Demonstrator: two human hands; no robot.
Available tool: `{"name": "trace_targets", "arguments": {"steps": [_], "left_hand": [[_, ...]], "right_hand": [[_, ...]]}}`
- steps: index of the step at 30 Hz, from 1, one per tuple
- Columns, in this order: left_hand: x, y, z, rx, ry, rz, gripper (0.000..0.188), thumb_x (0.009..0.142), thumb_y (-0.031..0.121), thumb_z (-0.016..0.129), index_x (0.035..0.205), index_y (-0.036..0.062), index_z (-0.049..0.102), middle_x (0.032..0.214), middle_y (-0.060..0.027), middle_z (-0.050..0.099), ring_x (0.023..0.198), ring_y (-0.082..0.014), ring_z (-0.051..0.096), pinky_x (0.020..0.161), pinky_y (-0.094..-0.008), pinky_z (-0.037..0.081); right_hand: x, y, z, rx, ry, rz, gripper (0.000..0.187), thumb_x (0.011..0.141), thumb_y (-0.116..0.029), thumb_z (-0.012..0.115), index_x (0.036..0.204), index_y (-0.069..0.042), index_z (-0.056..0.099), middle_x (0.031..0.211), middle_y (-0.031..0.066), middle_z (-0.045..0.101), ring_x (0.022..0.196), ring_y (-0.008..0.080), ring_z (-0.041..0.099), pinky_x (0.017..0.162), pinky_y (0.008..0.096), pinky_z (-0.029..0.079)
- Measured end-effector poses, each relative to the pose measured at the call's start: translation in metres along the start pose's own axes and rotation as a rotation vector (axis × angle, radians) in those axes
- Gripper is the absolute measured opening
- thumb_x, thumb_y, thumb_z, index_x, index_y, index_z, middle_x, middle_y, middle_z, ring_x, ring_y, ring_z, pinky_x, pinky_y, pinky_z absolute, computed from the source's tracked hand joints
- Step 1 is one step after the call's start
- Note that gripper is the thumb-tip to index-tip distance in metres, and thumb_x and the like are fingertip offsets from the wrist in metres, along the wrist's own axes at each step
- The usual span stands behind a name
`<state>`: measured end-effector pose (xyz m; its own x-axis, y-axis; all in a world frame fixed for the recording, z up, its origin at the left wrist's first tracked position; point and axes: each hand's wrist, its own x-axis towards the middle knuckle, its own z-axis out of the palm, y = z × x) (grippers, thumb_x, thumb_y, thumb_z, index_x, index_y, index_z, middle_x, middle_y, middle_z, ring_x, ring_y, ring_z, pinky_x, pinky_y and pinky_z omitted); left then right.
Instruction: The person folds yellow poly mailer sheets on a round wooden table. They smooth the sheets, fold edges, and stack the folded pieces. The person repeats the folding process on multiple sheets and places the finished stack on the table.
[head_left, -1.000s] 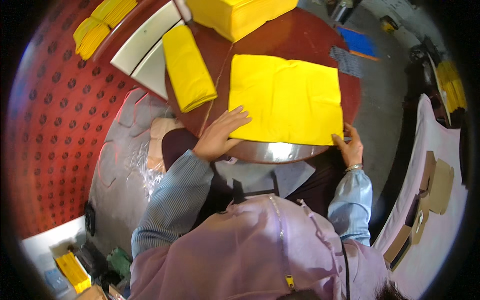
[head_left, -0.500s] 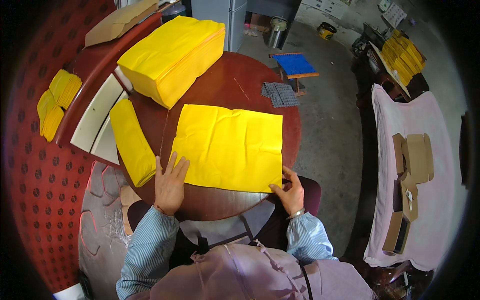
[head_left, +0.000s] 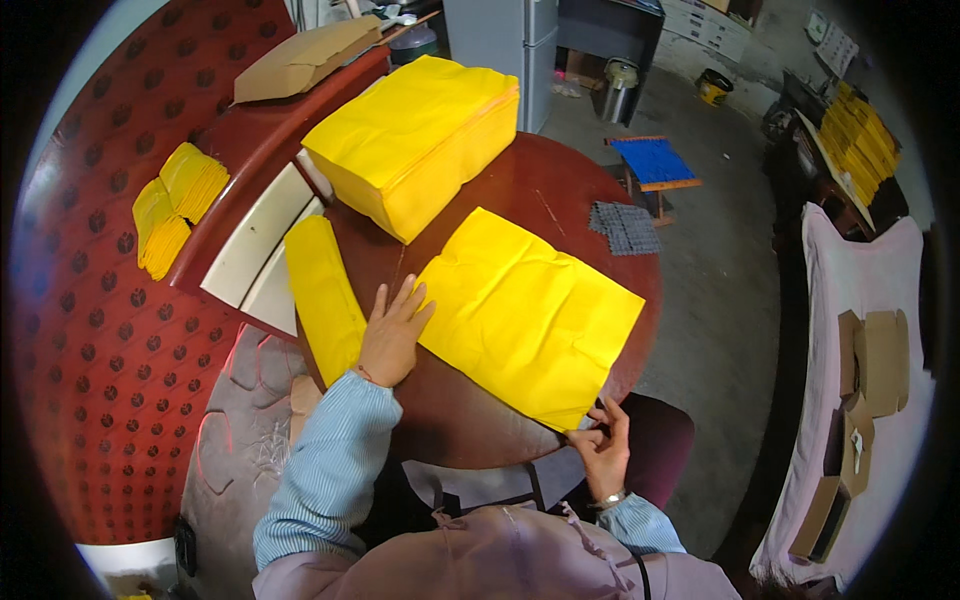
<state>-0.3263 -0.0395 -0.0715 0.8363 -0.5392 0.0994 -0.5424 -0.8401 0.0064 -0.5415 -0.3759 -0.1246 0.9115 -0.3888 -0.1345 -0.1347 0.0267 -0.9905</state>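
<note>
A flat, creased yellow cloth-like sheet (head_left: 530,315) lies aslant on the round red-brown table (head_left: 480,440). At its near right corner, my right hand (head_left: 605,450) pinches the edge between thumb and fingers. My left hand (head_left: 393,335) rests open, fingers spread, with the fingertips at the sheet's left corner. Just left of that hand lies a long folded yellow bundle (head_left: 325,300). Behind, a tall stack of yellow sheets (head_left: 410,140) stands on the table's far left part.
Against the table's left side is a red cabinet with cream drawers (head_left: 262,235); small yellow bundles (head_left: 175,205) and a cardboard piece (head_left: 305,60) lie there. A grey textured mat (head_left: 625,228) hangs at the right edge. Beyond stand a blue stool (head_left: 655,160) and a pink-covered bench (head_left: 800,480) with cardboard boxes (head_left: 880,365).
The yellow sheet has turned clockwise on the table, its right corner drawn nearer by my right hand. My left hand stays by its left edge. The whole view has shifted.
</note>
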Motion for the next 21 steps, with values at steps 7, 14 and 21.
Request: {"name": "trace_targets", "arguments": {"steps": [7, 14, 21], "left_hand": [[0.061, 0.075, 0.013, -0.520, 0.218, -0.038, 0.055, 0.100, 0.020, 0.068, 0.149, -0.0002, 0.056, 0.163, -0.0243, 0.047, 0.159, -0.0437, 0.030, 0.129, -0.0603, 0.023], [0.022, 0.090, 0.010, -0.655, 0.342, -0.096, 0.043, 0.096, 0.009, 0.070, 0.138, 0.0020, 0.066, 0.157, -0.0236, 0.052, 0.158, -0.0433, 0.034, 0.129, -0.0584, 0.026], [0.024, 0.115, 0.017, -0.738, 0.448, -0.095, 0.053, 0.094, 0.010, 0.072, 0.144, -0.0027, 0.057, 0.154, -0.0270, 0.054, 0.153, -0.0456, 0.040, 0.128, -0.0519, 0.030]], "right_hand": [[-0.004, 0.005, -0.014, 0.169, -0.045, 0.093, 0.060, 0.100, 0.006, 0.068, 0.153, 0.001, 0.040, 0.129, 0.0162, 0.060, 0.091, 0.0198, 0.073, 0.084, 0.0372, 0.065], [-0.037, 0.011, -0.033, -0.222, -0.380, 0.345, 0.016, 0.104, -0.011, 0.070, 0.095, 0.003, 0.070, 0.080, 0.0057, 0.074, 0.075, 0.0130, 0.070, 0.071, 0.0301, 0.058], [-0.023, -0.029, -0.004, -0.339, -0.896, 0.062, 0.019, 0.098, -0.021, 0.080, 0.091, -0.004, 0.076, 0.076, 0.0034, 0.073, 0.069, 0.0084, 0.066, 0.065, 0.0274, 0.053]]}}
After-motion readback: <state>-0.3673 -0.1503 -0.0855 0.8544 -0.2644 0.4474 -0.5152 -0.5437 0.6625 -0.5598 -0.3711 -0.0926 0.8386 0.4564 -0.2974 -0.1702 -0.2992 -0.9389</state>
